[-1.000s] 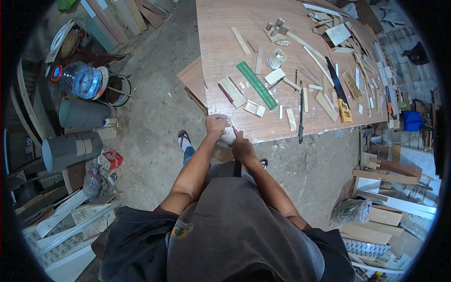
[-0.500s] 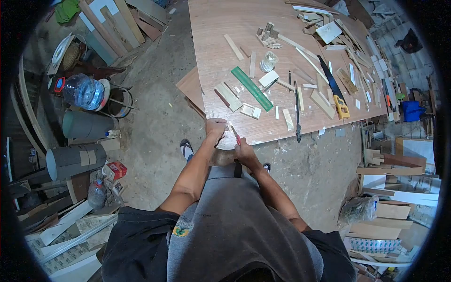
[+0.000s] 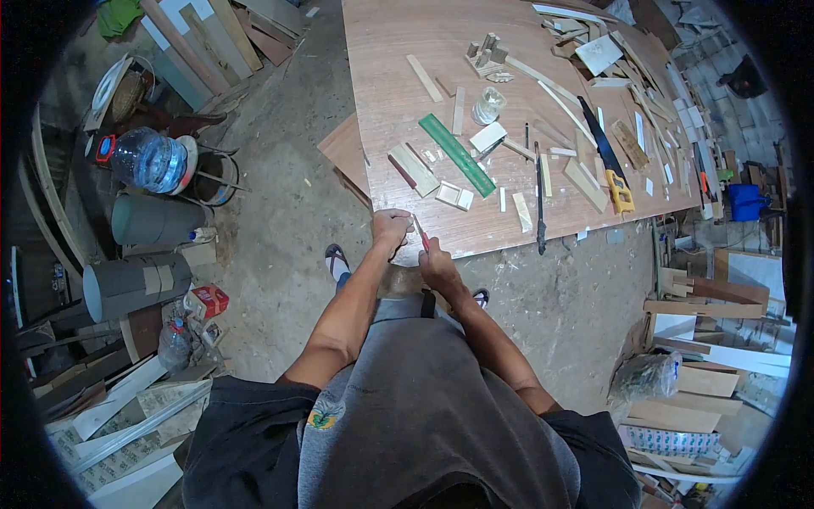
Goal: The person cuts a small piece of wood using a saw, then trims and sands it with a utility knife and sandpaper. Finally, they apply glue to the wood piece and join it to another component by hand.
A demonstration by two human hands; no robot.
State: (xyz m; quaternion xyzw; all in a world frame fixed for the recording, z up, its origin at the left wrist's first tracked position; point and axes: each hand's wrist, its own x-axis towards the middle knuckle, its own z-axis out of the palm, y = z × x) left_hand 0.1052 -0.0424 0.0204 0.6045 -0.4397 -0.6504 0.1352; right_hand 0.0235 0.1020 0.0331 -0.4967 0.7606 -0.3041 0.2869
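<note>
My right hand (image 3: 439,264) is closed around a thin red-handled tool (image 3: 424,240), its tip pointing up and left near my left fingers. At the near left corner of the wooden table (image 3: 475,233), my left hand (image 3: 391,229) is closed, its fingertips on something small and pale that I cannot make out. Just beyond my hands lie a small framed wood piece (image 3: 454,196), a larger wood block with a dark red edge (image 3: 414,169) and a green ruler (image 3: 457,155).
Farther right on the table are a yellow-handled saw (image 3: 621,192), a long dark rod (image 3: 540,199), a clear jar (image 3: 489,105) and a heap of wood scraps (image 3: 598,55). A large water bottle (image 3: 151,159) stands at the left.
The view has shifted slightly between frames. My right hand and the red tool dipped away from my left fingers, then came back closer to them.
</note>
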